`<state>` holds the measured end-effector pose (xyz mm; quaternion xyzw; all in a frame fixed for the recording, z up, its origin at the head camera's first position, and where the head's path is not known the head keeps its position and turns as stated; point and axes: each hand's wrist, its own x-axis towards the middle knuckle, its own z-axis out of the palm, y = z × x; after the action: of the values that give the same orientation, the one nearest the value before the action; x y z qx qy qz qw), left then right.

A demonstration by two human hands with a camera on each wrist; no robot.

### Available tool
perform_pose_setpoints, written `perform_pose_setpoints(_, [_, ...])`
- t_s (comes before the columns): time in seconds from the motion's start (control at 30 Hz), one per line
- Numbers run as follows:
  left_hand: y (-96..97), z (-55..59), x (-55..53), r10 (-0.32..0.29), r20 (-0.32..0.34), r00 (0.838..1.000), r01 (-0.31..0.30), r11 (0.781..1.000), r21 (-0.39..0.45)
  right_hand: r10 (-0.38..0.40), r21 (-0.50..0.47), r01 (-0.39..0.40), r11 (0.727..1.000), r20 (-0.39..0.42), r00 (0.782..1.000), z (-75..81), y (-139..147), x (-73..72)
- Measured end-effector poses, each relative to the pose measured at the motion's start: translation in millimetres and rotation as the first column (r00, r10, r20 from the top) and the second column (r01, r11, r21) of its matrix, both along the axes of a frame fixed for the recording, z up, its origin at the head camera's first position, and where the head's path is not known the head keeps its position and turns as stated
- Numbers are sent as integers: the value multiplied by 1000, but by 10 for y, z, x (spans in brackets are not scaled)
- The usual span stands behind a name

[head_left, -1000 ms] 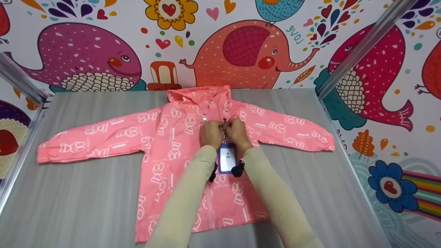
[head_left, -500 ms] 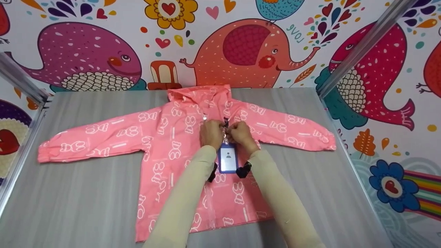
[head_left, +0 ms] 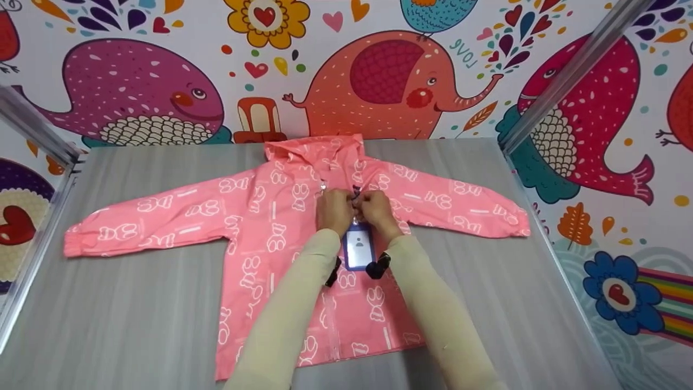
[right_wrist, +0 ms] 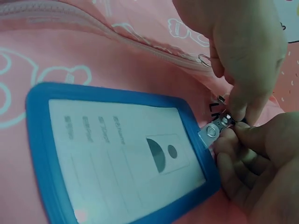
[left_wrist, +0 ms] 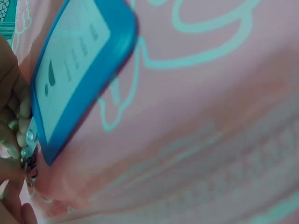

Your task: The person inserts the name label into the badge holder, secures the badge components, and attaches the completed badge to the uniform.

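Observation:
A pink hooded jacket (head_left: 279,260) with white line prints lies front up, sleeves spread. Over its upper chest, a blue-framed ID badge holder (head_left: 359,252) hangs below both hands; its card with a person icon faces up. A clear snap strap (right_wrist: 211,133) and small metal clip (right_wrist: 226,119) join its top end. My left hand (head_left: 334,211) pinches the dark piece at the clip with thumb and fingers. From the other side, my right hand (head_left: 377,210) pinches the clip beside the strap. The fingertips meet and hide part of the clip.
The jacket lies on a grey wood-grain table (head_left: 135,303). A metal pull (head_left: 323,185) shows near the collar, left of the hands. Behind stands a wall with cartoon animals (head_left: 379,86), and metal posts (head_left: 574,76) rise at the table's back corners.
My right hand drew slightly right and down away from the left hand, then came back in close to it. The left hand and jacket stay nearly in place.

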<state>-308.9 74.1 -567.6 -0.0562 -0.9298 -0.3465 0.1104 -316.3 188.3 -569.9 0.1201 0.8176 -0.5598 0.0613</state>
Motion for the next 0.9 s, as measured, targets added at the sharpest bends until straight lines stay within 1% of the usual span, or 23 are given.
perform_pose_setpoints(0.17, [-38,21,7,-60,-17,998,59,998,-16,-12,2,12,1000,-14,1000,8,-4,6])
perform_pose_setpoints(0.23, [-61,18,7,-88,-10,996,88,996,-12,-10,3,10,1000,-17,1000,17,-5,15])
perform_pose_setpoints(0.33, [-107,-8,15,-123,0,992,123,992,-2,-6,25,6,1000,-24,1000,28,-8,30])
perform_pose_setpoints(0.37, [-125,-24,17,-130,-7,991,130,991,0,-6,32,7,999,-31,1000,28,-8,35])
perform_pose_setpoints(0.47, [-187,-51,29,-140,-3,990,140,990,6,-2,68,7,998,-77,997,37,-12,39])
perform_pose_setpoints(0.6, [-262,-54,37,-159,43,986,158,987,39,12,86,2,996,-162,987,75,-26,26])
perform_pose_setpoints(0.67, [-286,-55,37,-172,64,983,169,984,54,35,107,-14,994,-196,980,95,-36,12])
perform_pose_setpoints(0.73, [-300,-56,37,-180,73,981,176,983,57,68,127,-42,991,-207,976,107,-45,1])
perform_pose_setpoints(0.8, [-305,-59,36,-181,77,981,177,983,52,99,175,-63,983,-205,974,113,-48,-8])
perform_pose_setpoints(0.9, [-301,-66,28,-166,83,983,163,986,47,129,219,-89,972,-178,976,109,-36,-15])
